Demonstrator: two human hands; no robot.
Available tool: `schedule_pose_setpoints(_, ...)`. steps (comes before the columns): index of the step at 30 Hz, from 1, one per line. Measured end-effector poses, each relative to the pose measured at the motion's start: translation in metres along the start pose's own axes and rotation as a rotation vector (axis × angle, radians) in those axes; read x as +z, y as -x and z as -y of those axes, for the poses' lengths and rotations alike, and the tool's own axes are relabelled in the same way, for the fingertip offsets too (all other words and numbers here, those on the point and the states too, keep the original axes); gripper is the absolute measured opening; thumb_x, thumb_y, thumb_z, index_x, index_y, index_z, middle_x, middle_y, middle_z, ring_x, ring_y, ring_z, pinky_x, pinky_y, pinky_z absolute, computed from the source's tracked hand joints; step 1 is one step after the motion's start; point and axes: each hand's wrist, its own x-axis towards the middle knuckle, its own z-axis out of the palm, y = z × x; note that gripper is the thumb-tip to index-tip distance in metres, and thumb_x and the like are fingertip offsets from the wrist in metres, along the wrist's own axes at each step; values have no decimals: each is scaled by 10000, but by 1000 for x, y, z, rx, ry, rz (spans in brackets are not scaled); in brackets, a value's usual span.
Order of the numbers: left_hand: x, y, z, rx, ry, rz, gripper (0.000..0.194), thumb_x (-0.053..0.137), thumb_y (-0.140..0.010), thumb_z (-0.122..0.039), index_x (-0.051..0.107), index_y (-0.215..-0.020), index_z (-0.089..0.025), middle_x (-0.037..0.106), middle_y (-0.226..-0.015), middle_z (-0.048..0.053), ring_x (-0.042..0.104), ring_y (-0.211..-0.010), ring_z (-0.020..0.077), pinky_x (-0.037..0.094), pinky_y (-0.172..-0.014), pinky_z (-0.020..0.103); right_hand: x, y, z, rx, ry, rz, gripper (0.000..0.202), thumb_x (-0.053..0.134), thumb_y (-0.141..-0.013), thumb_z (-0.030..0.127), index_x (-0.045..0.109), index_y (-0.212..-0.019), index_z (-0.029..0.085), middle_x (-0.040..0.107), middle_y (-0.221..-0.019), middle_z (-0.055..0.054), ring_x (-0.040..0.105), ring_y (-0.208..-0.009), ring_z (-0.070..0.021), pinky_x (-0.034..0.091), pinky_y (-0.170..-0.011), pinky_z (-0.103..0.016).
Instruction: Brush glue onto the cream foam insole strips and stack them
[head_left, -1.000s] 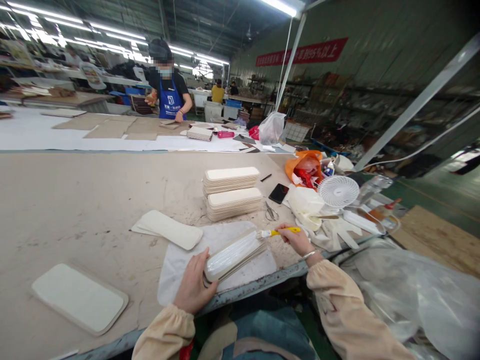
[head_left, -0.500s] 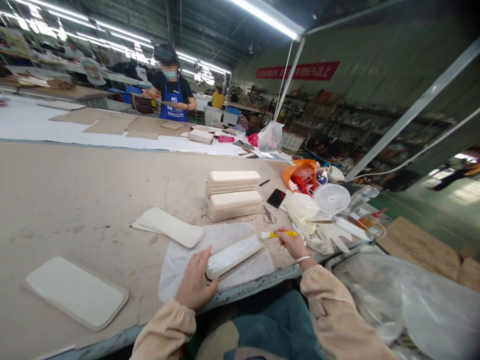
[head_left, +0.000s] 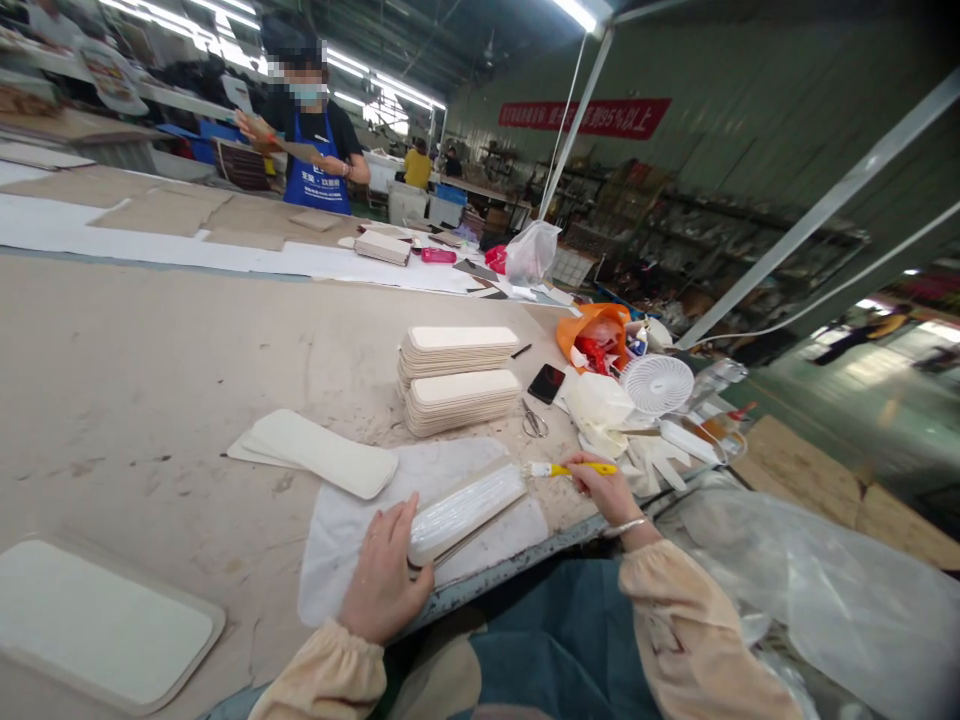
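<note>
Banner (head_left: 626, 118) reads "95%以上"; R grip (head_left: 606, 490) closed on yellow brush (head_left: 557, 469), L grip (head_left: 385, 572) holding end of glossy strip (head_left: 469, 508).

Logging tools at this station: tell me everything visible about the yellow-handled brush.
The brush has a slim, plastic-looking yellow handle and a whitish head, bristle detail too small to make out. It is held nearly level, head toward the picture's left, pinched in the right hand, with the handle's end sticking out beyond the fingers. The head sits by the glossy strip's right end; contact is unclear.
</note>
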Motion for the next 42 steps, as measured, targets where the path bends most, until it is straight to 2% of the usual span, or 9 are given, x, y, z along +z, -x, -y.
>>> schedule_pose_setpoints(5,-5,0,-3,-33,40,24,804,536,-703,-203,204,-1435,-180,416,-1361,131,357,-1277,308,252,-1093,549,5,-14,3,-2,-318,-23,191,563,-721,373,592,-782,195,387,-452,45,317,-420,-109,186,-431,-266)
schedule_pose_setpoints(10,-9,5,-5,-61,95,36,819,584,-736,-271,180,-1442,-176,353,-1419,152,311,-1318,322,282,-1085,556,10,-36,3,-50,-722,52,141,518,-748,386,535,-742,246,257,-432,67,222,-393,-101,161,-427,-266)
schedule_pose_setpoints(14,-21,8,-1,-147,126,-147,530,540,-819,-313,420,-1322,-196,503,-1284,137,460,-1214,277,420,-1007,488,5,-52,-5,-43,-925,115,133,570,-754,382,562,-718,254,207,-441,60,165,-392,-95,96,-417,-293)
schedule_pose_setpoints(18,-44,-11,9,-188,-48,-290,330,519,-851,-317,568,-1162,-220,593,-1152,109,534,-1120,244,459,-963,453,3,-60,-14,-36,-1066,145,120,607,-741,377,584,-698,267,180,-448,51,168,-403,-96,75,-410,-317)
schedule_pose_setpoints(20,-54,-31,16,-210,-205,-228,380,549,-828,-358,564,-1174,-201,581,-1193,124,499,-1172,268,418,-998,485,3,-59,-16,-37,-1121,159,106,603,-743,363,594,-701,266,176,-454,47,180,-407,-97,84,-400,-319)
schedule_pose_setpoints(22,-58,-52,22,-280,-361,-79,432,574,-803,-394,572,-1170,-165,552,-1246,158,462,-1219,295,390,-1013,493,2,-57,-17,-40,-1163,166,113,583,-758,351,604,-701,256,179,-455,44,185,-406,-95,95,-389,-318)
schedule_pose_setpoints(26,-56,-79,26,-359,-512,109,402,610,-764,-360,628,-1087,-122,573,-1211,205,529,-1152,309,410,-973,450,-4,-54,-18,-58,-1227,141,117,560,-763,338,603,-698,251,201,-441,41,176,-395,-98,103,-376,-303)
schedule_pose_setpoints(36,-69,-95,30,-359,-587,246,286,605,-743,-385,691,-940,-197,635,-1159,123,625,-1003,240,456,-858,340,-17,-49,-22,-124,-1290,116,118,529,-786,336,551,-751,226,223,-464,64,189,-406,-96,146,-380,-235)
schedule_pose_setpoints(42,-80,-100,20,-366,-612,151,233,490,-799,-276,686,-867,-170,704,-913,95,646,-867,220,458,-759,302,-22,-46,-22,-134,-1368,137,121,592,-765,333,564,-766,216,309,-464,63,240,-401,-80,197,-370,-200)
